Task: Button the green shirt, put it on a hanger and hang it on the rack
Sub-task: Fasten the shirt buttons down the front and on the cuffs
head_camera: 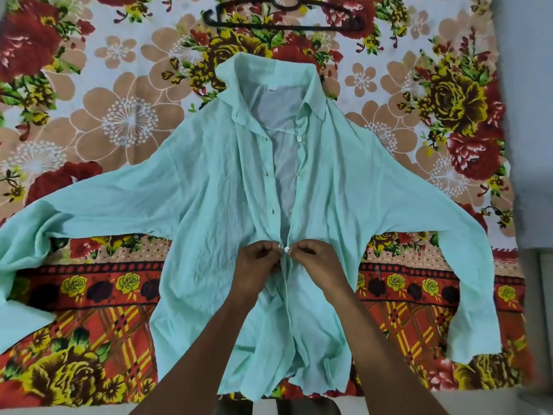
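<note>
A pale green shirt (206, 193) lies flat on a flowered bedsheet, collar away from me and both sleeves spread wide. Its front is open from the collar down to my hands and closed below them. My left hand (258, 260) pinches the left front edge of the shirt. My right hand (311, 259) pinches the right front edge, and a small white button (286, 249) shows between the two hands. Buttonholes run along the left edge and white buttons along the right edge above. A black hanger (284, 18) lies on the sheet beyond the collar.
The flowered bedsheet (125, 121) covers nearly the whole view. A grey floor or wall strip (532, 145) runs down the right side. No rack is in view.
</note>
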